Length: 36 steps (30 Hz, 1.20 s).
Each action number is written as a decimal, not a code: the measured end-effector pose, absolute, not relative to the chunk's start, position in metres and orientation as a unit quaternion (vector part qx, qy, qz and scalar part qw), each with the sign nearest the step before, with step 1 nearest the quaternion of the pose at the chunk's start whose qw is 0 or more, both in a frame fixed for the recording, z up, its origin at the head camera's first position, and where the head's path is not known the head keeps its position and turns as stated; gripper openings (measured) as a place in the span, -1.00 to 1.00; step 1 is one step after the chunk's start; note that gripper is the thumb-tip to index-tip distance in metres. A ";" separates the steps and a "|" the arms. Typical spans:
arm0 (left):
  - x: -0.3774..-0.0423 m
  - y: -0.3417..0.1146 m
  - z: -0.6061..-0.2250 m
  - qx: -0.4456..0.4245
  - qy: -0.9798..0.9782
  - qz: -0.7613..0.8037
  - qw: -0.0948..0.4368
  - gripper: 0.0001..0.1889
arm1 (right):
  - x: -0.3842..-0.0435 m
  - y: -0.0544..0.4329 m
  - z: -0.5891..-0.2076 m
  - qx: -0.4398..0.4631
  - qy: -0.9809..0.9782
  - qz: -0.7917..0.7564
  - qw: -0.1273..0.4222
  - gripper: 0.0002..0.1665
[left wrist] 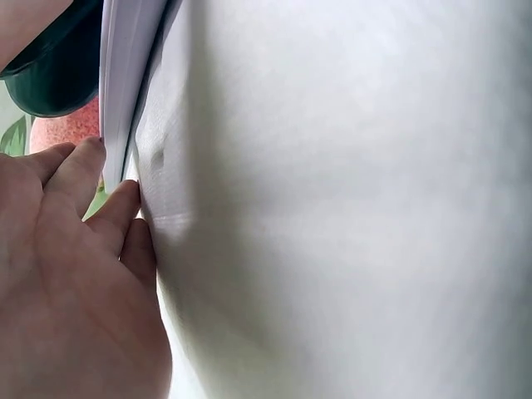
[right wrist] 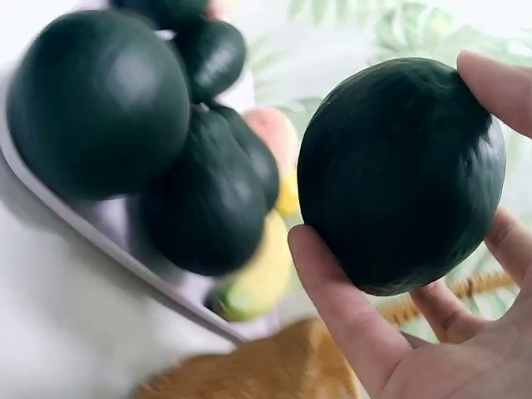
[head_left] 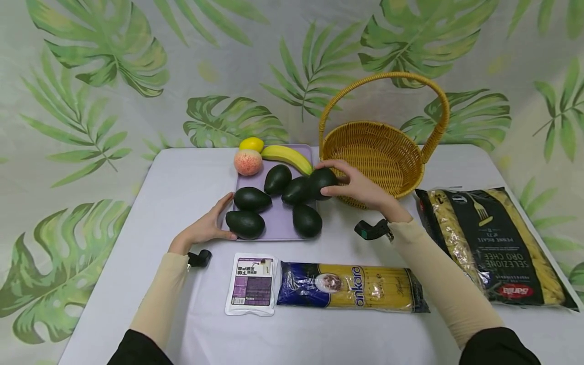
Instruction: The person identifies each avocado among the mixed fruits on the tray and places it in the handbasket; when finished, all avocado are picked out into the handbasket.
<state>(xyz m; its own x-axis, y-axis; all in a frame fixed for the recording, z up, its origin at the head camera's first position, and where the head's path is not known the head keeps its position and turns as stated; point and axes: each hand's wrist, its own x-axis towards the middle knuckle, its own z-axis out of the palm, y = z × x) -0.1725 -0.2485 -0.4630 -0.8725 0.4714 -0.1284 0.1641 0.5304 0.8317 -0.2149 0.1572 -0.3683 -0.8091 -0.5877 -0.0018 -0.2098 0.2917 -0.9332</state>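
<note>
On the desk, near the middle of the frame, lies the tray; the left hand rests flat on its left edge. The right hand grips an avocado at the tray's upper right corner, beside the basket, its long axis running left to right.

Spaghetti pack, penne bag, tofu

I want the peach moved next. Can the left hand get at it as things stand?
Probably yes. The left hand rests open on the tray's left edge, holding nothing. The peach sits at the tray's far left corner, uncovered; the nearest avocado lies to the side of that path.
</note>
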 end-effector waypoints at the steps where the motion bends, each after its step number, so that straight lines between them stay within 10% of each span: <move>1: -0.173 -0.249 -0.463 0.187 0.859 0.445 0.172 0.22 | -0.217 0.161 -0.366 -0.250 0.780 -0.546 0.176 -0.32; 36: -0.176 -0.253 -0.467 0.196 0.861 0.437 0.173 0.25 | -0.333 0.211 -0.381 -0.083 0.772 -0.591 0.219 -0.28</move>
